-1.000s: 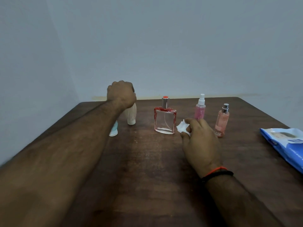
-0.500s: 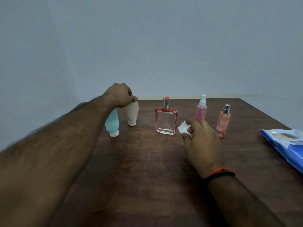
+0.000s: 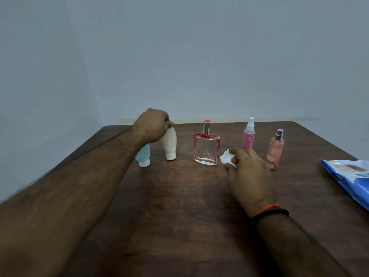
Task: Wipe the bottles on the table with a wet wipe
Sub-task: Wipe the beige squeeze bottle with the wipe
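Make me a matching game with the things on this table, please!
Things:
1. cream tube
2. square perfume bottle
3. wet wipe
4. wipes pack

Places:
A. at the table's right edge
B. bunched in the right hand
C. its top gripped by the left hand
D. standing free in the middle of the row

Pairs: 1-C, 2-D, 3-B, 4-A

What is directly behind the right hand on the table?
Behind the right hand, the pink spray bottle stands upright; its white pump and upper body show, but the fingers holding the wet wipe cover its base.
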The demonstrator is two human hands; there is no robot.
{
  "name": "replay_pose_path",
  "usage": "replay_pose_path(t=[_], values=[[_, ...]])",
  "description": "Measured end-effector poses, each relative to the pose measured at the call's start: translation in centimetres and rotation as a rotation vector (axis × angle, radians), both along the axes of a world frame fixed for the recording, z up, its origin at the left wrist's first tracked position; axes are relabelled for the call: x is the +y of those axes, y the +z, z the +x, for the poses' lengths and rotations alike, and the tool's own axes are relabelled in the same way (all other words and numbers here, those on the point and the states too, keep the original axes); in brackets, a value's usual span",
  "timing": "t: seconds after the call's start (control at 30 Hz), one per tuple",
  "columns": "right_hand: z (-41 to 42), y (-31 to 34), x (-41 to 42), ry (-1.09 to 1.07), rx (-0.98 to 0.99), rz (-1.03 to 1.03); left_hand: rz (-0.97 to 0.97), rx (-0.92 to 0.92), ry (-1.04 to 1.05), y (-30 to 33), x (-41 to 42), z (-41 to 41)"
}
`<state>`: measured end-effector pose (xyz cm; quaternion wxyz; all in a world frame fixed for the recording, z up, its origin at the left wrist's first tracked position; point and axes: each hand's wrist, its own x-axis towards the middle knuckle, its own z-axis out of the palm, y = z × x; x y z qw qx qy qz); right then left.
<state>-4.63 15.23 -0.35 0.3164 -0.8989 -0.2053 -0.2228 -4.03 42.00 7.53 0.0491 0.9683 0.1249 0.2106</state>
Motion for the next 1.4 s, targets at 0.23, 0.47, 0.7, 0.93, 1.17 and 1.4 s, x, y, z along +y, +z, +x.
replay_pose_path(t=[0.23,0.47,0.7,0.93,1.17,1.4], values=[[-0.1,0.0,0.1,0.001,0.005,-0.022,0.087,-0.047,-0.059,-0.6,-0.4,-0.6],[-0.1,0.0,0.0,0.009,-0.009,-0.033,0.060,-0.067,-0.065,-0.9,-0.7,-0.9],[-0.1,0.1,0.1,0.012,0.001,-0.019,0.105,-0.059,-0.044,-1.2,-0.7,-1.0],[-0.2,0.1,0.0,0.025,0.001,0.022,0.086,-0.114,-0.133,0.0,-1.5,-4.4],[-0.8,0.0,0.3,0.199,-0.036,0.094,-0.447,-0.061,-0.255,-3.2,-4.2,-9.4],[-2.6,0.1,1.3,0.553,-0.059,0.178,-0.825,-0.107,-0.343,-6.3,-5.9,-9.6]])
